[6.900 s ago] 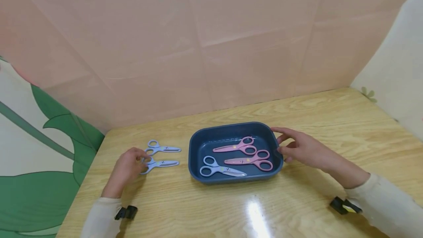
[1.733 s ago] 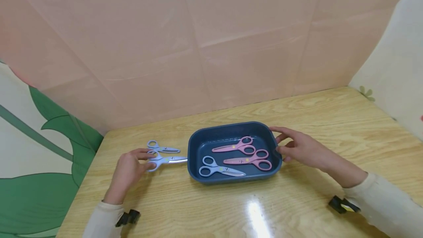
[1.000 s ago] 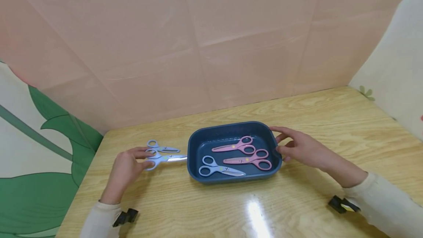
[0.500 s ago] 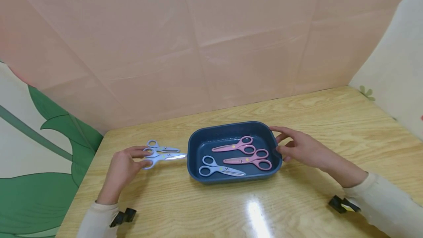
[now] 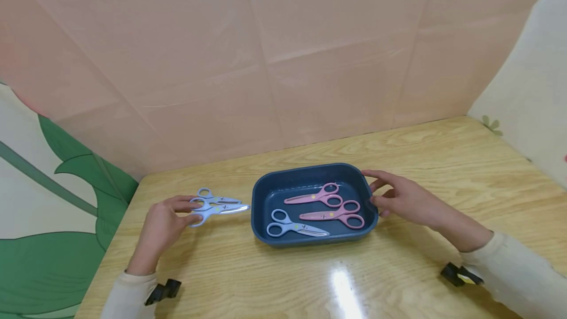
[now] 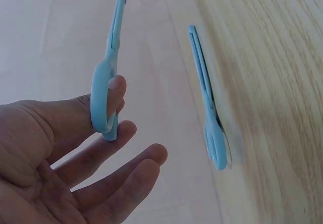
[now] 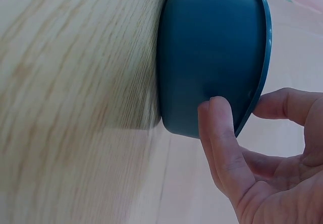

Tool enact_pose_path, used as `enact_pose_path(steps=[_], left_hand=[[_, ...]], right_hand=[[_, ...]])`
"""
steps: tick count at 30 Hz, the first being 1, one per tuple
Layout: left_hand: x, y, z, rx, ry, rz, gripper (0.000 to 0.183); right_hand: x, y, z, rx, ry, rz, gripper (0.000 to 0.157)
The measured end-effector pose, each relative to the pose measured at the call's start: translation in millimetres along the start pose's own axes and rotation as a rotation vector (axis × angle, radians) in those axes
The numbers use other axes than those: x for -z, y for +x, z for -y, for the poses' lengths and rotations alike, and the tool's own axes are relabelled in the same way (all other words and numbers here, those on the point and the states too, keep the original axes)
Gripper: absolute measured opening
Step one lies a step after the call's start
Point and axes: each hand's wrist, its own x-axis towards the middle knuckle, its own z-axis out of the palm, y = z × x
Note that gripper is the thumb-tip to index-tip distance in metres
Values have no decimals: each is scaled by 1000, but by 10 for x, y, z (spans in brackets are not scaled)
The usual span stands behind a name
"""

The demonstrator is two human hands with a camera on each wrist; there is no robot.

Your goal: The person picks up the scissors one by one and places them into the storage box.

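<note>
My left hand (image 5: 163,226) pinches light blue scissors (image 5: 220,209) by their finger rings, blades toward the bin. In the left wrist view the held scissors (image 6: 102,95) are raised above the table, the thumb and a finger at the rings and the other fingers loose. A second light blue pair of scissors (image 6: 216,138) lies on the table just behind them. My right hand (image 5: 409,202) holds the right end of the dark blue plastic bin (image 5: 310,170) between thumb and fingers at the rim. Inside lie two pink pairs of scissors (image 5: 315,197) and one light blue pair (image 5: 297,226).
The bin stands on a wood-grain table (image 5: 274,279). Behind the table hangs a pinkish sheet (image 5: 283,63). A wall with green leaf pictures (image 5: 48,260) is on the left, a pale wall (image 5: 531,97) on the right.
Both left-side scissors lay on the table at first; my left hand has since lifted the nearer pair, brought it toward the bin, then drawn it slightly left. My right hand has stayed at the bin.
</note>
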Motion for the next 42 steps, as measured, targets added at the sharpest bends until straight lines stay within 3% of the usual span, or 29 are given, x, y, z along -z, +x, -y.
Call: enact_pose_path(steps=[21, 42], left_hand=[[42, -17, -19, -1, -35, -8, 23], [55, -44, -189, 5, -43, -25, 23]], right_hand=[[-2, 1, -6, 1, -9, -6, 66], [-1, 0, 5, -5, -10, -7, 66]])
